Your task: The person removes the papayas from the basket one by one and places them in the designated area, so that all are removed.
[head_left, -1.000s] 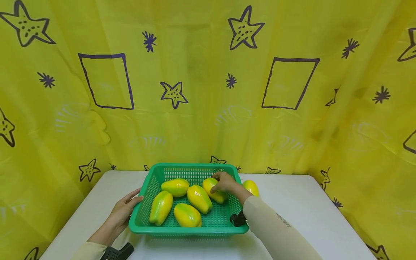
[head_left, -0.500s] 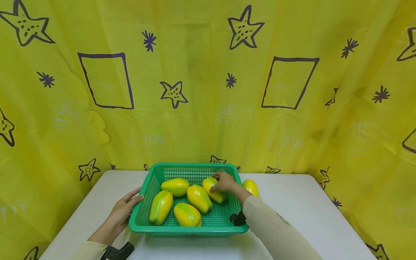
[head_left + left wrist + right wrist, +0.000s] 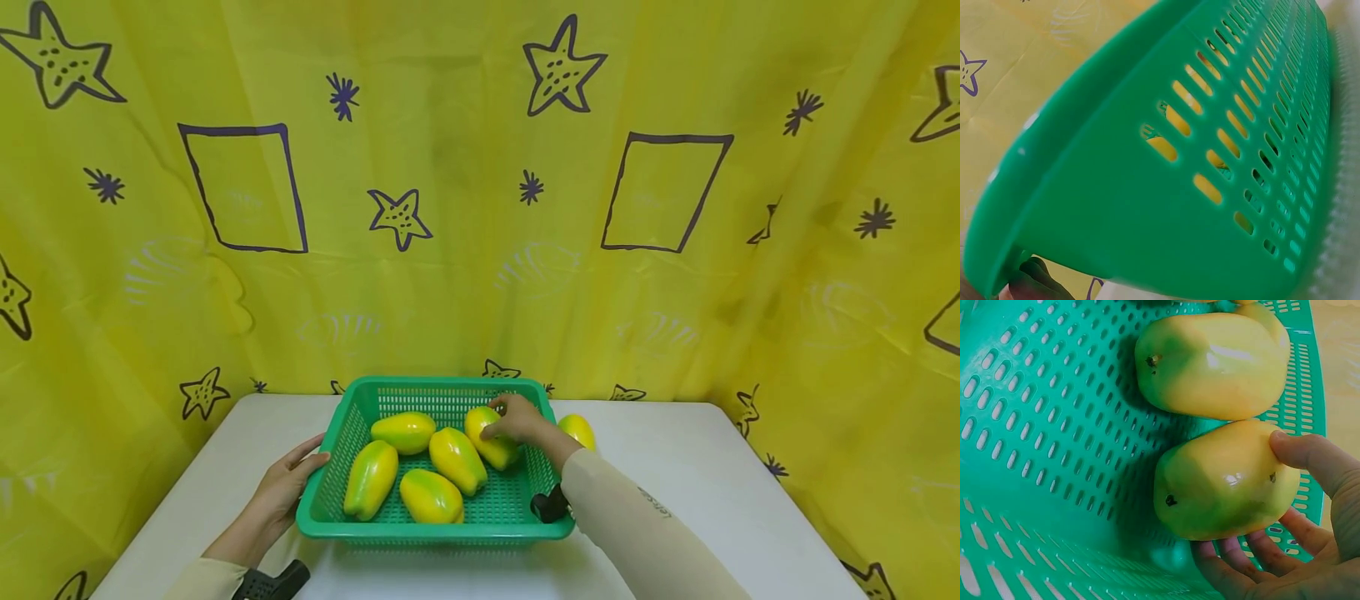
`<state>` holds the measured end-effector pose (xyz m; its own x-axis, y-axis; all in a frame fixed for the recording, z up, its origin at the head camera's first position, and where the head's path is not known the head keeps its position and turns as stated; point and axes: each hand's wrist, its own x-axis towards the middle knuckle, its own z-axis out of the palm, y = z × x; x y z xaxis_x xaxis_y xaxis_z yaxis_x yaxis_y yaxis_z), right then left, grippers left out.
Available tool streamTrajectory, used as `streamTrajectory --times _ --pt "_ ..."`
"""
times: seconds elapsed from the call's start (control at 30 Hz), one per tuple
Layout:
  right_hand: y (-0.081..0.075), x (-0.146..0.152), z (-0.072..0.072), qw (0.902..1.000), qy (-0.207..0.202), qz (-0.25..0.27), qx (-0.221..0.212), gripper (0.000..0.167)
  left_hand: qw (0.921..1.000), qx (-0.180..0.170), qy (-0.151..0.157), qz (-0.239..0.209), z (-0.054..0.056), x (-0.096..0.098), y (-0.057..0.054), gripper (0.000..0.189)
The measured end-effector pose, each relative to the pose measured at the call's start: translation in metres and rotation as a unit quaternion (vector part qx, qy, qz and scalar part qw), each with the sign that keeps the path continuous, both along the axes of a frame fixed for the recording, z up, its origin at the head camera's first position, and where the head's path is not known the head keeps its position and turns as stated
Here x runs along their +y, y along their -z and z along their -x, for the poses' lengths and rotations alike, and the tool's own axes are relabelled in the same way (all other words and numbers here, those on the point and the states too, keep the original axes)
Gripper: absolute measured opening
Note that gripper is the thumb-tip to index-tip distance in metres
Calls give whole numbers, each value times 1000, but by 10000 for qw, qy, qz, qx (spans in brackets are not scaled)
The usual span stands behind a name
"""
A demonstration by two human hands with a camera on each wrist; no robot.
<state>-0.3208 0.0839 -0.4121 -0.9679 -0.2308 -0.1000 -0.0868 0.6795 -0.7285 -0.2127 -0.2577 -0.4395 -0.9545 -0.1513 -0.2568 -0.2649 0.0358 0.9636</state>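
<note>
A yellow curtain printed with dark stars, bursts and four-sided outlines hangs behind and to both sides of a white table. On the table stands a green basket with slotted walls and a wide rim. Two pale sleeves come in from the near side, the right one with small lettering along it. The left hand grips the basket at its left end, thumb against the rim and a finger hooked beneath it in the left wrist view. The right hand reaches over the right wall and holds a fruit, thumb on top and fingers curled under. That held fruit, yellow with green patches, is inside the basket toward its back right corner; whether it touches the bottom I cannot tell. Four other fruits of the same kind lie in the basket, one of them just beside the held one. A loose fruit sits on the table past the right wall, partly hidden. Each wrist wears a small black device.
</note>
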Motion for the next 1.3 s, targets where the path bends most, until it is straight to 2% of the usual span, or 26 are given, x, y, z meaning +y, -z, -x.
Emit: streamTrajectory --times 0.3,0.93,1.3 --pt "-8 4 -5 9992 44 353 -197 60 10000 21 -2 19 1 0 1 67" --pt "-27 10 -20 9983 -128 467 -317 62 9999 -33 66 105 1 0 1 67" --pt "-38 20 -24 9899 -2 1092 -908 60 9999 -10 72 100 0 0 0 69"
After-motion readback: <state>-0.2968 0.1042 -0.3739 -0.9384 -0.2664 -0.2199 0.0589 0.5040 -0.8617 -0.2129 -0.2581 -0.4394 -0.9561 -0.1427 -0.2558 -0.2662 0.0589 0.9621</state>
